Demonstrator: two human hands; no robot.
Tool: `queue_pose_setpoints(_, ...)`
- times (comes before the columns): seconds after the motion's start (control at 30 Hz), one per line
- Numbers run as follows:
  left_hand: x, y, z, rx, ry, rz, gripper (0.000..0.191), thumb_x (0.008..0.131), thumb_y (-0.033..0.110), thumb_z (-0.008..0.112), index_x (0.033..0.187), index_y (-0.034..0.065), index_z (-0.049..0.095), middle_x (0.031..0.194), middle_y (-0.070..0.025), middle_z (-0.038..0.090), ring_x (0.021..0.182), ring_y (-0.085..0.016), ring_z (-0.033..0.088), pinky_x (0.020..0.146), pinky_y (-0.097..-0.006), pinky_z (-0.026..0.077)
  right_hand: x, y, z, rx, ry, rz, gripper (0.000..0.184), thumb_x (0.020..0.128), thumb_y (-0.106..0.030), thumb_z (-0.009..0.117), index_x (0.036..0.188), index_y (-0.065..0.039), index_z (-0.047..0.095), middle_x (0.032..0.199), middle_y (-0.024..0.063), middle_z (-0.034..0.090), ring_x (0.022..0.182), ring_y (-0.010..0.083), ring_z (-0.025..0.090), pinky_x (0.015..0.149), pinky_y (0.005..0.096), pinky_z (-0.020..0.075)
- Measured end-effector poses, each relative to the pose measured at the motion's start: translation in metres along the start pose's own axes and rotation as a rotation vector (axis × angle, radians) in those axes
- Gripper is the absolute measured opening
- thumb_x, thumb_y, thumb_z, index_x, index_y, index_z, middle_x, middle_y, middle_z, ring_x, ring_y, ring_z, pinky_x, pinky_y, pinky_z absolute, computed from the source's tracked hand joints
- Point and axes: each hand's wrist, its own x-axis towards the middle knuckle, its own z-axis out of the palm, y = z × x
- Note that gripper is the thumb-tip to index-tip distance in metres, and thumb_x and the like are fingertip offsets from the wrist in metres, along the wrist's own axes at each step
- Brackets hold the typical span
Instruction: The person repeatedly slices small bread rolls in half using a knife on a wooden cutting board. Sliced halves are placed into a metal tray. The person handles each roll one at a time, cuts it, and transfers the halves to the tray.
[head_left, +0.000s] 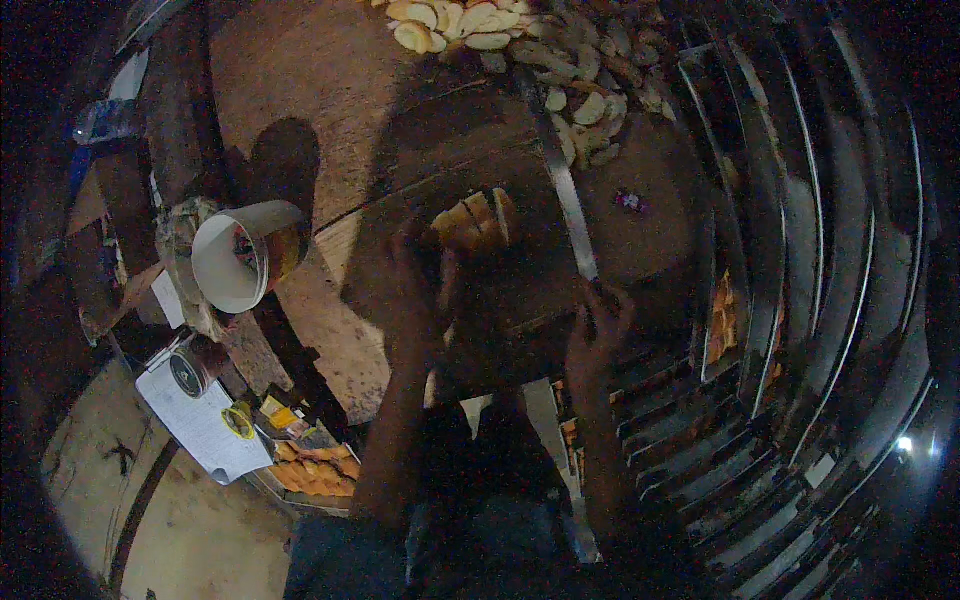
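Note:
A partly sliced piece of bread (472, 217) lies on the dark, shadowed wooden table (352, 277) before me, with cuts running across it. My left hand (420, 277) is at the bread's left end, thumb and fingers curved; shadow hides whether they touch it. In my right hand (604, 311) is the handle end of a long knife (574, 210). Its blade points away from me, to the right of the bread and apart from it. Beyond the blade's tip, many bread slices (457, 22) are heaped at the table's far side.
A pale plastic tub (232, 262) lies tipped at the left, near a lidded jar (191, 371), a written sheet (202, 420) and a yellow tape roll (238, 421). Baked bread (315, 469) fills a tray at lower left. Stacked metal trays (810, 225) crowd the right side.

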Motion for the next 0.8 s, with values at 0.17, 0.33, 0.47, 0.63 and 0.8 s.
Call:
queue_pose_setpoints(0.17, -0.008, -0.013, 0.007, -0.193, 0.088, -0.067, 0.051, 0.104, 0.026, 0.057, 0.149, 0.0040, 0.047, 0.144, -0.0216, 0.053, 0.131, -0.036, 0.054, 0.111, -0.0462, 0.042, 0.038, -0.026, 0.001, -0.177, 0.017, -0.176, 0.049, 0.095, -0.025, 0.073, 0.139, -0.008, 0.063, 0.140, 0.0182, 0.053, 0.130, 0.0364, 0.050, 0.113, 0.0491, 0.0387)
queue_pose_setpoints(0.33, -0.006, -0.004, 0.000, -0.265, 0.060, -0.261, 0.057, 0.106, 0.038, 0.048, 0.151, 0.0039, 0.044, 0.143, -0.0226, 0.056, 0.135, -0.039, 0.052, 0.113, -0.0474, 0.040, 0.063, -0.116, 0.035, 0.058, -0.242, -0.028, 0.098, 0.084, -0.041, 0.084, 0.158, -0.004, 0.033, 0.153, 0.0252, 0.046, 0.139, 0.0416, 0.048, 0.116, 0.0524, 0.0378)
queue_pose_setpoints(0.47, 0.005, 0.002, -0.014, -0.337, -0.041, -0.051, 0.051, 0.104, 0.018, 0.049, 0.153, 0.0026, 0.044, 0.144, -0.0215, 0.057, 0.133, -0.037, 0.055, 0.113, -0.0452, 0.042, 0.077, -0.140, 0.053, 0.017, -0.255, -0.027, 0.112, 0.080, -0.037, 0.089, 0.161, 0.001, 0.023, 0.152, 0.0274, 0.045, 0.140, 0.0419, 0.046, 0.117, 0.0503, 0.0389)
queue_pose_setpoints(0.63, 0.029, -0.003, -0.026, -0.946, -0.022, -0.222, 0.056, 0.106, 0.035, 0.050, 0.151, 0.0027, 0.047, 0.145, -0.0165, 0.059, 0.132, -0.033, 0.057, 0.112, -0.0445, 0.042, 0.079, -0.130, 0.077, 0.274, 0.068, -0.252, 0.109, 0.080, -0.027, 0.091, 0.160, 0.002, 0.023, 0.152, 0.0252, 0.043, 0.139, 0.0397, 0.047, 0.118, 0.0507, 0.0376)
queue_pose_setpoints(0.8, 0.037, -0.002, -0.054, -1.213, -0.399, -0.490, 0.059, 0.105, 0.040, 0.051, 0.151, 0.0026, 0.048, 0.144, -0.0157, 0.060, 0.129, -0.032, 0.058, 0.109, -0.0442, 0.044, 0.052, -0.151, 0.019, 0.295, -0.084, -0.452, 0.104, 0.079, -0.029, 0.090, 0.157, 0.001, 0.028, 0.149, 0.0233, 0.046, 0.136, 0.0398, 0.049, 0.116, 0.0508, 0.0396)
